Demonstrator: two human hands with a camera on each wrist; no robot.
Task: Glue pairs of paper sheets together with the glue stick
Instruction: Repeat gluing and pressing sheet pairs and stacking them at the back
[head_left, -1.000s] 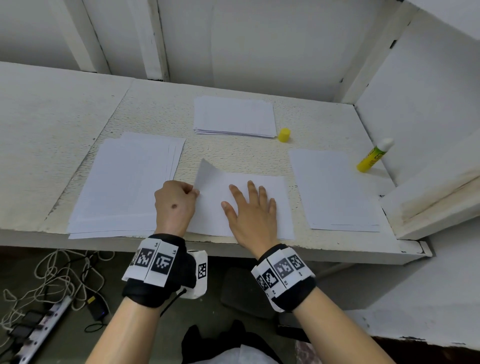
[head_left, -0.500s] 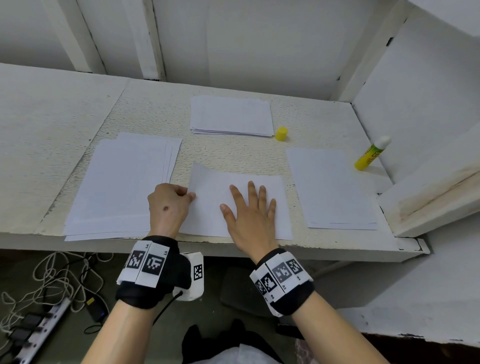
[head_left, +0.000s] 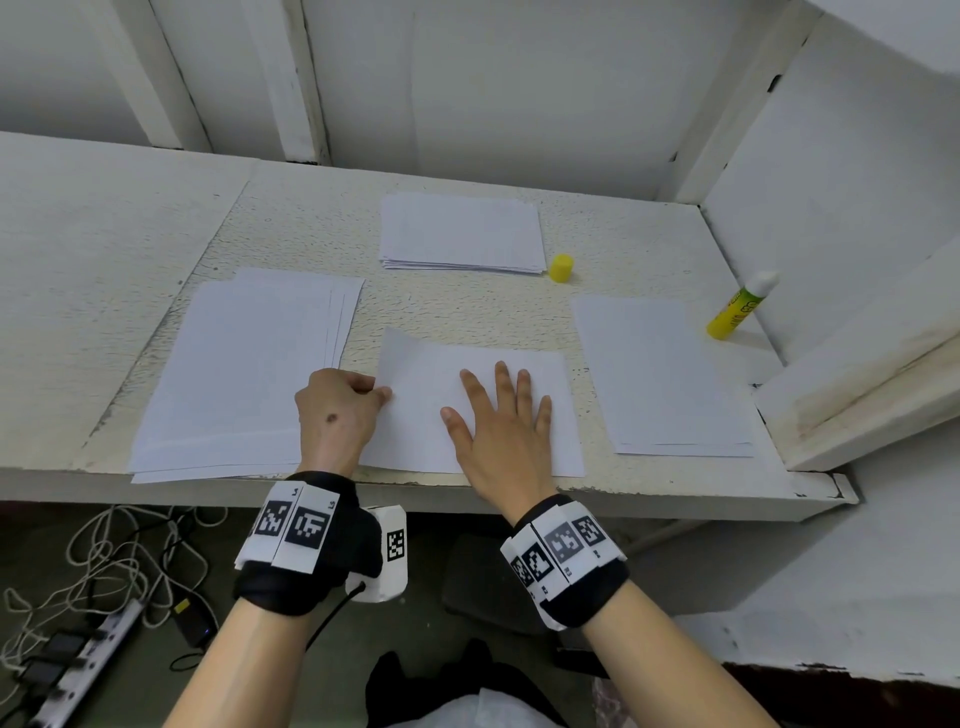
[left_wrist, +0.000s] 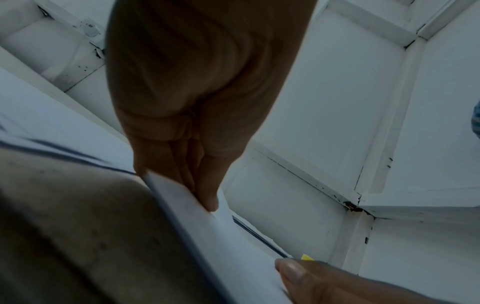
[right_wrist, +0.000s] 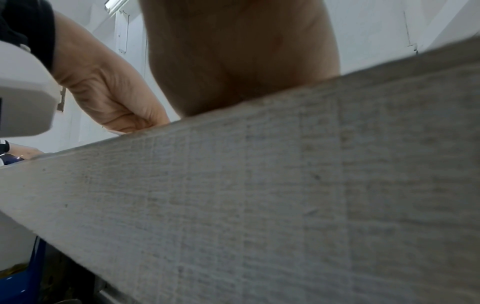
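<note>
Flat, right hand (head_left: 506, 415) fingers spread on thin paper sheet (head_left: 431, 374) (corner lifted), left hand (head_left: 337, 410) pinching its edge.

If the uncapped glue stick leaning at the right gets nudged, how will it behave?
The glue stick leans tilted against the wall, so it would probably topple. Being round, it would likely roll. Its yellow cap stands apart, leaving the tip exposed to smear.

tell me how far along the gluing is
Done, apparently: a stack lies at the back. In hand: the right hand presses flat on the middle sheet while the left hand pinches its edge. Left: piles at left and right; the glue stick stands uncapped.
</note>
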